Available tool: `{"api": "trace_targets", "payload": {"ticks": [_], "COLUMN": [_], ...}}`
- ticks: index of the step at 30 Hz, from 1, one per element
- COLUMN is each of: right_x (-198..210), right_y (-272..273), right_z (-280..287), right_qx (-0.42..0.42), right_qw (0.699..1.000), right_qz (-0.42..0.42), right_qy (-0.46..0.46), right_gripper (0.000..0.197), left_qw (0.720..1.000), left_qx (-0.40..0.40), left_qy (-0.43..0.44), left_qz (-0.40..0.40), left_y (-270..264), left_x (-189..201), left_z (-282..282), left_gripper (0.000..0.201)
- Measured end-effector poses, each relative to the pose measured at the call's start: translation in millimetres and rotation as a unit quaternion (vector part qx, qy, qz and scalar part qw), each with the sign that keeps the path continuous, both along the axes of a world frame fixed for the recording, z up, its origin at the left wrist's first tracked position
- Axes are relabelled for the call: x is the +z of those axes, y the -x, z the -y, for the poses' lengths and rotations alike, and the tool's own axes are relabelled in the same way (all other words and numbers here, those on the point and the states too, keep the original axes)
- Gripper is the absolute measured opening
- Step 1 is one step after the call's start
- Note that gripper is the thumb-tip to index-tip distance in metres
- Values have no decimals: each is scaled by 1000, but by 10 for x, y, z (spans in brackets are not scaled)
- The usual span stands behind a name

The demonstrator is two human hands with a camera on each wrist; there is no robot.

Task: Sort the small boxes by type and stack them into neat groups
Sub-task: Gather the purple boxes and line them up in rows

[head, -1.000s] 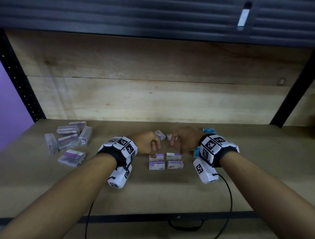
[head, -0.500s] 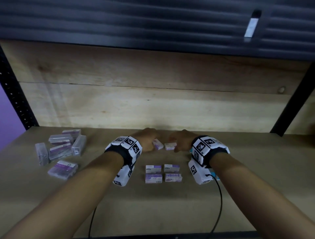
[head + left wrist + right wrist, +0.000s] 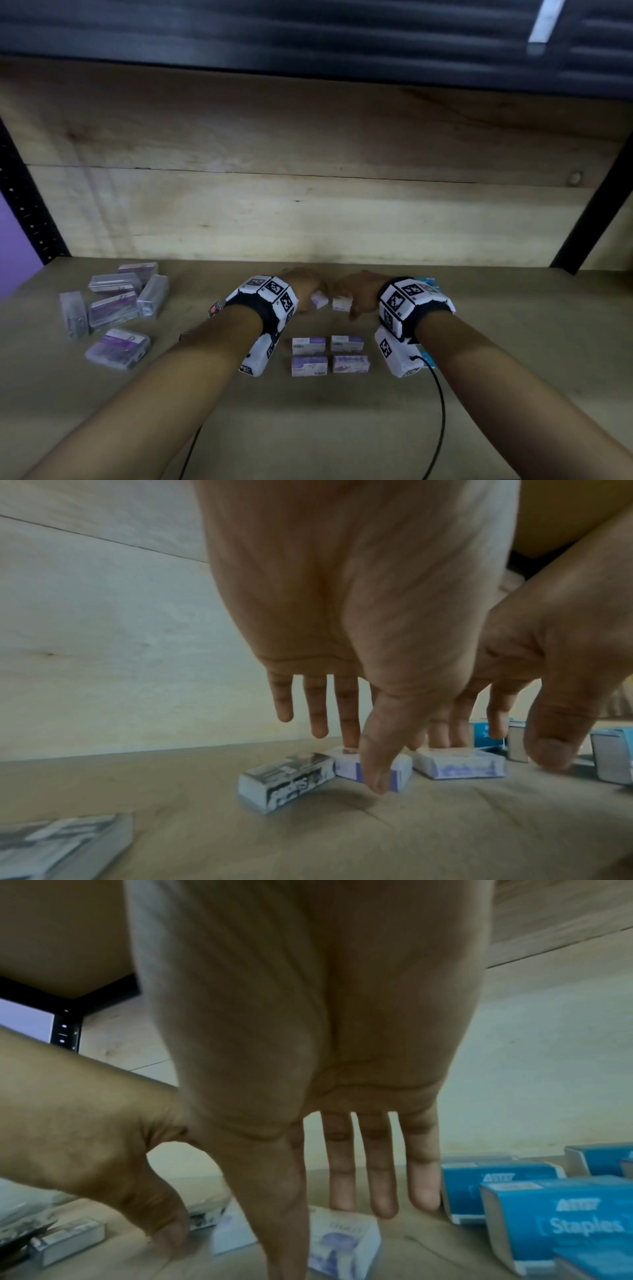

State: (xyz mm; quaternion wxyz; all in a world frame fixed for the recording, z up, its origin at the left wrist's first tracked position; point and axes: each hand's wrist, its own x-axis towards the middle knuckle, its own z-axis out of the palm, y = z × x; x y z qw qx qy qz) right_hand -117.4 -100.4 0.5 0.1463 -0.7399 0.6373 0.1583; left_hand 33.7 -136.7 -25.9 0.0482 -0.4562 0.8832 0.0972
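Two small purple-and-white boxes lie side by side behind a two-by-two group of the same boxes (image 3: 309, 365). My left hand (image 3: 313, 299) pinches the left box (image 3: 400, 769), thumb on its near face and a fingertip on its far top edge. My right hand (image 3: 347, 305) pinches the right box (image 3: 346, 1240) the same way, thumb in front and fingers (image 3: 341, 1191) behind. Both boxes rest on the shelf (image 3: 342, 428). In the head view the knuckles hide most of each box.
Several clear plastic boxes with purple labels (image 3: 113, 306) lie loose at the left. Blue staples boxes (image 3: 565, 1226) stand just right of my right hand. A black-and-white box (image 3: 287, 780) lies left of the left box. The wooden back wall (image 3: 308, 212) is close behind.
Both hands moved away from me, past the two-by-two group, and came down onto the two loose purple boxes. The head camera tilted up a little.
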Motion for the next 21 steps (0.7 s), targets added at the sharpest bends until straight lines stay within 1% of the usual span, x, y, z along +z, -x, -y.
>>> {"api": "trace_targets", "payload": {"ticks": [3, 6, 9, 11, 15, 18, 21], "right_x": [42, 52, 53, 38, 12, 24, 50], "right_y": [-27, -52, -70, -77, -76, -70, -58], "right_z": [-97, -160, -188, -214, -262, -272, -262], "right_qx": [28, 43, 49, 53, 65, 65, 58], "right_qw": [999, 999, 999, 999, 998, 998, 998], "right_qz": [-19, -17, -9, -6, 7, 18, 25], "right_qy": [16, 16, 16, 11, 16, 15, -3], "right_gripper": [66, 61, 52, 48, 58, 58, 58], "left_qw": [1000, 1000, 999, 999, 999, 999, 999], "left_qx": [-8, -18, -37, -42, -39, -35, -35], "left_qy": [-3, -5, 9, 7, 10, 9, 4], "left_qz": [-6, 7, 24, 17, -2, -9, -16], "left_y": [-20, -42, -50, -69, -96, -118, -146], "left_x": [11, -1, 3, 19, 20, 41, 69], "left_z": [-5, -49, -76, -103, -154, -193, -242], "left_gripper": [29, 34, 30, 36, 31, 29, 36]}}
